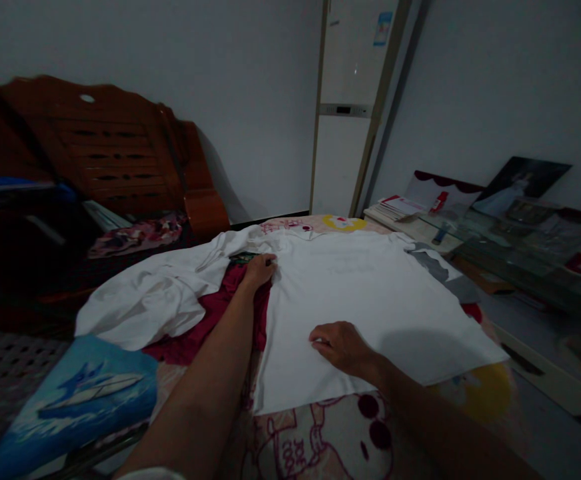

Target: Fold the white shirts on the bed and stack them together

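Note:
A white T-shirt [350, 287] lies spread flat, with faint lettering on its upper part. My left hand [261, 270] is closed at the shirt's left shoulder, its fingertips pinching the cloth by the sleeve. Lower on the shirt, my right hand [341, 345] is curled, thumb against fingers, with a bit of white cloth showing between them. Left of my left arm, a crumpled white garment [155, 293] lies partly over a dark red garment [220, 307]. A grey and white garment [433, 267] shows past the shirt's right side.
A patterned cloth [320, 433] covers the surface beneath the clothes. At the lower left is a blue picture of a boat [90, 393]. A wooden bench [110, 140] stands behind left, a tall white cabinet unit [343, 153] at the back, and a cluttered glass-topped stand [510, 233] on the right.

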Available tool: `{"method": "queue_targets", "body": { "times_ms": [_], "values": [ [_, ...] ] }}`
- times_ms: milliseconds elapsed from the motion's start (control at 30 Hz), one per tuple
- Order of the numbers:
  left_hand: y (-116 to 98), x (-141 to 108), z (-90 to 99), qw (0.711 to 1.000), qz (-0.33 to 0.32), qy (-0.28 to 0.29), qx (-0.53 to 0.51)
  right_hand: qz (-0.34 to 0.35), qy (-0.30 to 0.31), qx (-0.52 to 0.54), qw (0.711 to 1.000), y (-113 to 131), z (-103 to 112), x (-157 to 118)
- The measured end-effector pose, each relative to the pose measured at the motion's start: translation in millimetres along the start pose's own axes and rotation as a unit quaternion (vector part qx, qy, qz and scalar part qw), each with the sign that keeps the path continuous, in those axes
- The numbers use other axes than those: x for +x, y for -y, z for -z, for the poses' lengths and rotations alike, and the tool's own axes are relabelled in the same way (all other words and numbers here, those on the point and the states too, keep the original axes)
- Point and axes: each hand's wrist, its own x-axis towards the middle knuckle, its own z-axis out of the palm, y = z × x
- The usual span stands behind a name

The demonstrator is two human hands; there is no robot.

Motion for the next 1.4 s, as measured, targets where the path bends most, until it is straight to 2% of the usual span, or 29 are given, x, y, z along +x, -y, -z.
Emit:
{"method": "queue_targets", "body": {
  "times_ms": [700,1033,1400],
  "values": [
    [-2.1,-0.9,0.9,1.000,-0.002,0.001,0.008,0.001,-0.005,0.005,1.000,0.8,0.6,0.1],
    [0.5,0.3,-1.0,1.000,-0.002,-0.002,-0.009,0.015,-0.018,0.000,1.000,-5.7,-6.2,1.1],
    [-1.1,-0.3,1.0,1.000,-0.007,0.007,0.011,-0.003,-0.007,0.004,1.000,-0.6,-1.6,0.3]
  ]
}}
